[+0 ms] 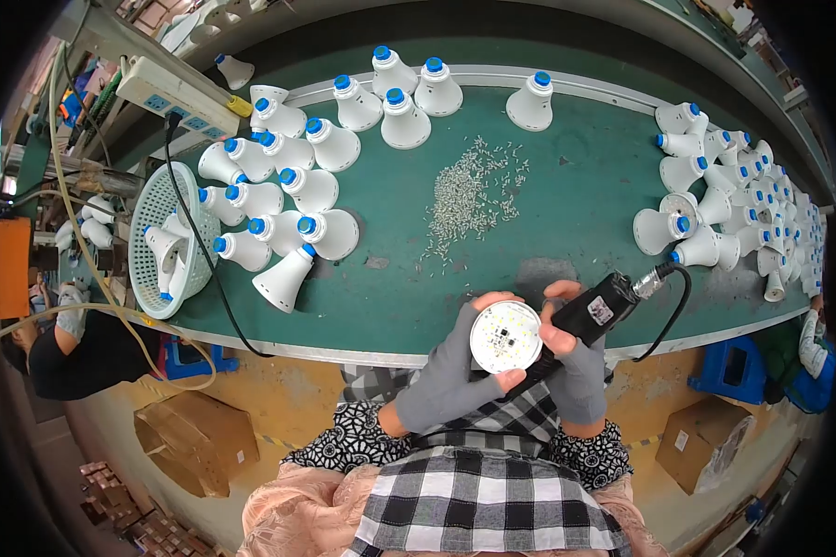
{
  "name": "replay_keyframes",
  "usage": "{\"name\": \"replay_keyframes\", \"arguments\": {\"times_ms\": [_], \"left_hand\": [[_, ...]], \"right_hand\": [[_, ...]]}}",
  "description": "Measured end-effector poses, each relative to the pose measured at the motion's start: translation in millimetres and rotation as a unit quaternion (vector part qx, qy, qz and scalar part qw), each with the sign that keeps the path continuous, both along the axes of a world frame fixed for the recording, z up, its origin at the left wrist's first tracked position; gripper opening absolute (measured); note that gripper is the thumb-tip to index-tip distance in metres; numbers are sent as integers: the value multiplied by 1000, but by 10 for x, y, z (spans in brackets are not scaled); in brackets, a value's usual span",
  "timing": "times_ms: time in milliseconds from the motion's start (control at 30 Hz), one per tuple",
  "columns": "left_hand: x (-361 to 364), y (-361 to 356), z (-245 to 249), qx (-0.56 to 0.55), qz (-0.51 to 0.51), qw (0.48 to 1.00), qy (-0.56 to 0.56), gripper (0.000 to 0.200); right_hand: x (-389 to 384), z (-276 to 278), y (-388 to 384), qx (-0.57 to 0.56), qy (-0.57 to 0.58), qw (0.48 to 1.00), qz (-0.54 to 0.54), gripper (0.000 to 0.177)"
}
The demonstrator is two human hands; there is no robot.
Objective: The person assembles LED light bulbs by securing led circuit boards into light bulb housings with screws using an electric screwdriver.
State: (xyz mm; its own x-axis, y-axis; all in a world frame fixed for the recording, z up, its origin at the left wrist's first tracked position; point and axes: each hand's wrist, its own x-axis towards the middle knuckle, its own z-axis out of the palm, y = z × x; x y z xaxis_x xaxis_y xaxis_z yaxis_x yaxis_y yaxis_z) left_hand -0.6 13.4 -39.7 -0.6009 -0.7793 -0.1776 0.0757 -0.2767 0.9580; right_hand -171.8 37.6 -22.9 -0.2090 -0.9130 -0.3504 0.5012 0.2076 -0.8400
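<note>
My left hand [448, 379], in a grey fingerless glove, is wrapped round an LED bulb body [506, 336]. Its round white board with small yellow LEDs and dark chips faces up. Gloved the same way, my right hand [576, 373] grips a black electric screwdriver [587, 317], whose cable end points to the upper right. The tool slants down behind the bulb, and its tip is hidden. Both hands are close together at the bench's front edge. Beyond them, a loose heap of small screws [464, 200] lies on the green bench top [585, 186].
White bulb housings with blue caps stand at left [311, 189], along the back [405, 119] and crowded at right [683, 174]. A pale green basket [192, 283] holds more. A power strip [178, 97] has a black cable hanging from it. Other people sit at left [88, 353] and right [813, 357].
</note>
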Motion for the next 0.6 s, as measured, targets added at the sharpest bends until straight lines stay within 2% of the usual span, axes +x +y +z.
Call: {"name": "replay_keyframes", "arguments": {"times_ms": [100,200,233,300,433,533,600], "left_hand": [[-113,74,0,-26,89,996,4,78],[-224,126,12,-56,149,987,-12,69],[-223,129,36,-16,138,990,27,65],[-203,75,74,60,115,986,107,58],[-136,-22,48,57,118,989,63,33],[-146,1,44,171,141,973,65,44],[-242,24,103,186,200,959,78,45]], "right_hand": [[-15,-1,44,-6,-31,999,30,48],[41,-46,67,7,-5,1000,19,47],[86,-25,55,2,-19,1000,0,47],[30,30,34,6,-40,999,25,46],[-65,-6,-4,-13,-22,999,47,46],[-38,23,4,-5,-9,998,61,47],[6,40,37,-3,-31,996,78,48]]}}
